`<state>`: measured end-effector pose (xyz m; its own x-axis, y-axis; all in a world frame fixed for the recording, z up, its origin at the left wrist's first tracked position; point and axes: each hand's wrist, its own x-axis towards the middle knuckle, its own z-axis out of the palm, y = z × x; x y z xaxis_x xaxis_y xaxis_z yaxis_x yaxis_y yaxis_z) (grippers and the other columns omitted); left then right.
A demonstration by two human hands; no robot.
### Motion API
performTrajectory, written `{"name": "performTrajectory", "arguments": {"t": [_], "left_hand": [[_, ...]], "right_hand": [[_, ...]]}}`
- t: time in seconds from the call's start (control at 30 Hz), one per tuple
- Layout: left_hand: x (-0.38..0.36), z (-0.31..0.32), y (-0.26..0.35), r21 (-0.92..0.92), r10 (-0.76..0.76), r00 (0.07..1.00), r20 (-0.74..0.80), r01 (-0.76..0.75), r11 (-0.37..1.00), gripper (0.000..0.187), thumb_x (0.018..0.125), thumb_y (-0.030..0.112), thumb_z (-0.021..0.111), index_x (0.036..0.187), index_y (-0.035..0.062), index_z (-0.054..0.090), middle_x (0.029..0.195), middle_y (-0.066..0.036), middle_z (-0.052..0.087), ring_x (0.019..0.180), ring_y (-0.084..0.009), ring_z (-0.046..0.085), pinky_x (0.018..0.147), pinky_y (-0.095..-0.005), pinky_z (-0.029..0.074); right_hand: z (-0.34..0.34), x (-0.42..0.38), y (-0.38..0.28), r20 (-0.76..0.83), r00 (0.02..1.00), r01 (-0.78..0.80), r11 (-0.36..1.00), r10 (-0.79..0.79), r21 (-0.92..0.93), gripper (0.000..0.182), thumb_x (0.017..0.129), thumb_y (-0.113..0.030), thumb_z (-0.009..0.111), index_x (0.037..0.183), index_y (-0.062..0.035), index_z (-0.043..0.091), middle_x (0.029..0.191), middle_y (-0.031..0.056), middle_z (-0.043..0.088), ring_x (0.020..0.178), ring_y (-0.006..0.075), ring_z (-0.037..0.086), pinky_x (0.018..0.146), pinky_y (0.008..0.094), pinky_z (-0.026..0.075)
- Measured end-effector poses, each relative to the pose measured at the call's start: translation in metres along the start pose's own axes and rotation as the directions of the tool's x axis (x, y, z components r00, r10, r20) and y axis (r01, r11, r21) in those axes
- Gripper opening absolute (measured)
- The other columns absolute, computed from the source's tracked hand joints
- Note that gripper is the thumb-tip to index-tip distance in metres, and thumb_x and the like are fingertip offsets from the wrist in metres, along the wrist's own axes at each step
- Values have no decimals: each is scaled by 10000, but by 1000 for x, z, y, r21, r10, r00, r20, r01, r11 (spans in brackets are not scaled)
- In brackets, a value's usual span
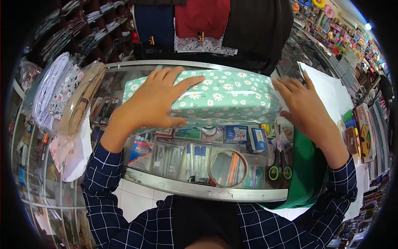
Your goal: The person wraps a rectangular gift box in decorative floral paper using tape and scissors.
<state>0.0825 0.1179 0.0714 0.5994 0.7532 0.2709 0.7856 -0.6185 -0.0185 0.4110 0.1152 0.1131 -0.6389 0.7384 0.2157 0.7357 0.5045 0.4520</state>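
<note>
A long box wrapped in green daisy-patterned paper lies on the glass counter, with strips of clear tape along it. My left hand rests on the box's left part, fingers spread over its top and thumb at the near side. At the right end of the box is my right hand, slightly blurred, its fingers apart near the folded paper end. Scissors with green and black handles lie on the counter nearer to me, below the right hand. A roll of clear tape lies to their left.
Packaged clothes are stacked on the left. White paper sheets and green cloth or paper are on the right. Pens and boxes show under the counter's glass, whose metal edge faces me. Folded cloths stand behind.
</note>
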Motion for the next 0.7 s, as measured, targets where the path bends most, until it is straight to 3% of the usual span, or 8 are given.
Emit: {"name": "performTrajectory", "arguments": {"t": [0.03, 0.17, 0.23, 0.37, 0.47, 0.6, 0.63, 0.7], "left_hand": [[2, -1, 2, 4, 3, 1000, 11, -3, 1000, 1000, 589, 355, 821, 1455, 194, 349, 1374, -228, 410, 1278, -447, 367, 1080, -505, 299], [9, 5, 8, -44, 82, 992, -98, -86, 995, 1010, 599, 303, 837, 1411, 6, 316, 1325, -234, 449, 1265, -389, 404, 1070, -449, 318], [7, 14, 6, -29, 39, 992, -122, -43, 999, 1017, 596, 310, 840, 1399, -23, 312, 1330, -230, 449, 1267, -393, 403, 1068, -444, 328], [3, 15, 15, -153, -93, 982, -167, 68, 986, 1023, 603, 331, 842, 1376, -75, 309, 1350, -229, 448, 1264, -405, 420, 1078, -434, 339], [-6, 20, 16, -93, -104, 966, -238, 84, 992, 1015, 609, 356, 844, 1372, -67, 325, 1338, -237, 471, 1245, -407, 453, 1088, -415, 347], [-33, 9, 12, -9, 24, 973, -229, -27, 1000, 849, 692, 416, 793, 1375, 71, 425, 1395, -120, 493, 1308, -293, 450, 1155, -510, 193], [-41, 8, 10, -93, -33, 969, -245, 11, 996, 702, 724, 427, 766, 1324, 154, 524, 1392, -55, 516, 1318, -241, 452, 1161, -554, 108], [-50, 7, 2, -90, -77, 966, -247, 57, 994, 648, 706, 393, 778, 1278, 159, 582, 1364, -60, 546, 1317, -248, 456, 1160, -564, 94]], "right_hand": [[-8, 5, -6, -24, 999, 36, 988, -33, 151, 833, 713, -176, 781, 1421, -65, 357, 1429, 190, 406, 1310, 341, 409, 1113, 510, 278], [7, 51, -45, -241, 942, 326, 793, -231, 514, 828, 807, -436, 701, 1423, -53, 302, 1453, 257, 341, 1357, 404, 335, 1073, 600, 293], [29, 70, -62, -353, 895, 406, 825, -273, 393, 821, 870, -501, 601, 1466, -85, 219, 1457, 270, 327, 1362, 429, 314, 1056, 648, 277], [45, 82, -67, -261, 910, 406, 823, -323, 398, 814, 893, -572, 517, 1514, -189, 156, 1497, 231, 292, 1395, 431, 249, 1102, 629, 219], [47, 82, -66, -261, 903, 422, 823, -343, 380, 793, 898, -561, 510, 1521, -236, 141, 1491, 227, 309, 1392, 432, 255, 1100, 627, 228], [46, 83, -65, -270, 898, 432, 809, -347, 398, 797, 866, -522, 563, 1516, -284, 168, 1491, 220, 316, 1377, 444, 282, 1082, 637, 257], [46, 82, -66, -275, 897, 434, 811, -347, 392, 780, 853, -516, 568, 1508, -335, 185, 1498, 217, 307, 1374, 449, 286, 1076, 637, 268], [46, 82, -67, -264, 897, 433, 823, -353, 369, 754, 854, -517, 561, 1499, -372, 197, 1501, 214, 302, 1376, 448, 284, 1074, 637, 273]]}}
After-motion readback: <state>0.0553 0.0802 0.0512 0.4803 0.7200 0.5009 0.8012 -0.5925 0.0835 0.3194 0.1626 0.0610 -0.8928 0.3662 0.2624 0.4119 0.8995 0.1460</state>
